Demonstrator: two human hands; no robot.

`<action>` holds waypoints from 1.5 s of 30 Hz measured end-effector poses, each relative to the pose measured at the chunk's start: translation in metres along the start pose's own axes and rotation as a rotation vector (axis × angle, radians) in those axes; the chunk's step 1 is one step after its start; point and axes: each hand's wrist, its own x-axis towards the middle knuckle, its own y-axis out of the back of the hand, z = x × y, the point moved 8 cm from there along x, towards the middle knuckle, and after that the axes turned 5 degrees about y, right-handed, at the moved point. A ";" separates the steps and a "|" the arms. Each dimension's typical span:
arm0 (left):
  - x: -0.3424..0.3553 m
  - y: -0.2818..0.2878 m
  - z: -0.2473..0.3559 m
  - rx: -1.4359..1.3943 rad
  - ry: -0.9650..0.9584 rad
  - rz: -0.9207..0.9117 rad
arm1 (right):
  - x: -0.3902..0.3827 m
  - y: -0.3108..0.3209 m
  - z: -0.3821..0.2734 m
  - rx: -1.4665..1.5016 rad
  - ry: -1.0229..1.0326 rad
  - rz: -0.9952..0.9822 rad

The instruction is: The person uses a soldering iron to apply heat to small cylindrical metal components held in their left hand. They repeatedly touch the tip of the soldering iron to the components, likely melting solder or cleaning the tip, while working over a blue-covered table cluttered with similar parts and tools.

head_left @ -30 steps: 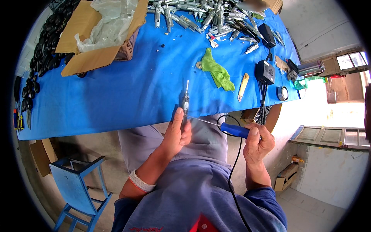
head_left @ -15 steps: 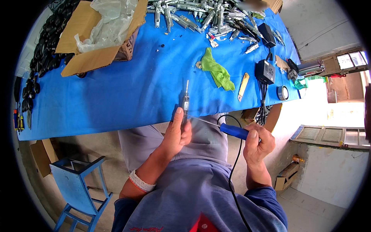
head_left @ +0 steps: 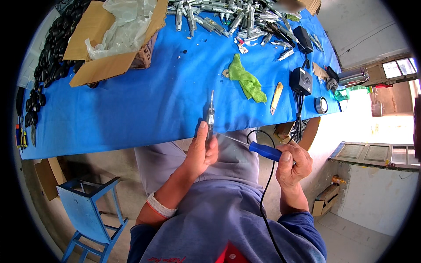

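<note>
My left hand (head_left: 198, 153) is closed around a slim grey metal mechanism (head_left: 211, 116), held upright above my lap near the table's front edge. A thin metal rod sticks up from its top end. In my right hand (head_left: 295, 165) is a screwdriver (head_left: 265, 151) with a blue handle, gripped near the butt. Its thin shaft points left toward the mechanism, at about the height of my left fingers. Whether the tip touches the mechanism I cannot tell.
Blue cloth covers the table (head_left: 144, 109). Many metal mechanisms (head_left: 250, 22) are piled at the back. A cardboard box (head_left: 103, 70) stands left, beside black parts (head_left: 52, 57). Rightward lie a green cloth (head_left: 247, 81), a yellow-handled cutter (head_left: 276, 98) and a black power unit (head_left: 301, 81). A black cable (head_left: 262, 201) crosses my front.
My right hand and the screwdriver handle have dipped slightly. The left hand with the metal mechanism stays where it was.
</note>
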 end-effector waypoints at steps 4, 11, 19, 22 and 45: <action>0.001 0.000 0.000 -0.002 -0.012 0.004 | 0.000 -0.001 0.000 -0.008 0.009 -0.007; 0.001 0.000 0.000 -0.010 -0.001 0.003 | 0.000 -0.002 -0.001 -0.006 0.029 0.006; 0.001 0.000 0.000 -0.006 -0.011 0.000 | 0.000 -0.001 -0.002 -0.013 0.035 0.014; 0.000 -0.002 0.000 -0.009 -0.010 -0.008 | -0.001 0.001 -0.003 -0.002 0.050 0.030; 0.002 -0.001 -0.001 -0.019 0.008 -0.021 | 0.002 0.001 -0.009 0.081 0.106 -0.022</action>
